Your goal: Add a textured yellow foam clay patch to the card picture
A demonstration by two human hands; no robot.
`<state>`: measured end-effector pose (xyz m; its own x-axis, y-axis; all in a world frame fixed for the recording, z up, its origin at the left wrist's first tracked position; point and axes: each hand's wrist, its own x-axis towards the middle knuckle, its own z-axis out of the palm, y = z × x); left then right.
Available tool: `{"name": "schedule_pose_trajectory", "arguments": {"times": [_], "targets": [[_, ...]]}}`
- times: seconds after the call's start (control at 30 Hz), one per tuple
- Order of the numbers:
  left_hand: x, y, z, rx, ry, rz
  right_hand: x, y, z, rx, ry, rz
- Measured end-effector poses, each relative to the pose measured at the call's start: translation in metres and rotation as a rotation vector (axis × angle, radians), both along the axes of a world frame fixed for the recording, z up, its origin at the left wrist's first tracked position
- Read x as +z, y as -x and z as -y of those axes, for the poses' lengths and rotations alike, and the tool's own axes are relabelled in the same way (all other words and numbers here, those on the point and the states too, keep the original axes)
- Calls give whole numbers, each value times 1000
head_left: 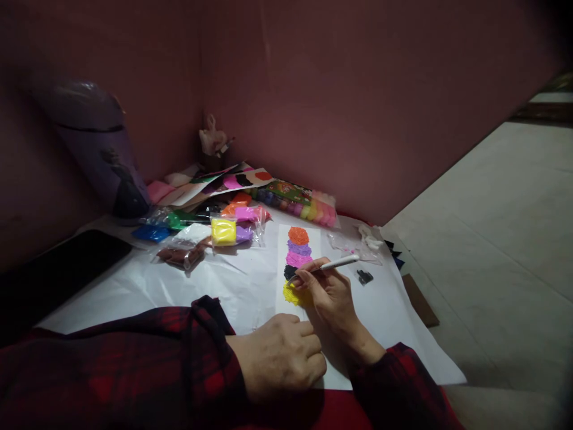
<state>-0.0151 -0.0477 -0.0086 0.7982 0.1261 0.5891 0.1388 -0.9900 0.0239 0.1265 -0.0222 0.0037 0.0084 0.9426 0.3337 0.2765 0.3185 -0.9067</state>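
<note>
My right hand [331, 298] pinches a slim white pen-like tool [340, 262], its tip at the upper left of a yellow clay patch [293, 294]. That patch is the nearest in a column on a white paper strip [283, 239]. Above it come a black patch [290, 272], a pink one [298, 258], a purple one [299, 247] and an orange one [298, 235], all with rough, textured surfaces. My left hand [284, 356] rests curled into a fist over the strip's near part, with nothing showing between its fingers.
Clear packets of coloured clay, including a yellow one [224, 232], lie to the left. Behind them are painted sheets [250, 179] and a multicoloured clay pack [295, 200]. A black scrap [364, 276] lies right. A purple container [102, 149] stands far left, near a dark flat object [76, 263].
</note>
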Motion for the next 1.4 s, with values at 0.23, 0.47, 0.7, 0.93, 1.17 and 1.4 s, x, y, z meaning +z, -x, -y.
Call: {"name": "schedule_pose_trajectory", "arguments": {"times": [0.23,0.47,0.7,0.93,1.17,1.4], "targets": [[0,0,-1,3,-2,-6,4,3,-5,41,-39,87],[1,2,0,-8,5,-2,7,6,-7,34,-38,111],[1,1,0,-15,19,10,8,3,-5,3,-22,49],[0,1,0,-9,18,-3,4,7,-6,-1,4,53],[-2,1,1,-4,22,-43,17,-3,-6,-58,-62,-27],[-3,0,0,0,3,-29,9,3,-4,-37,-3,47]]}}
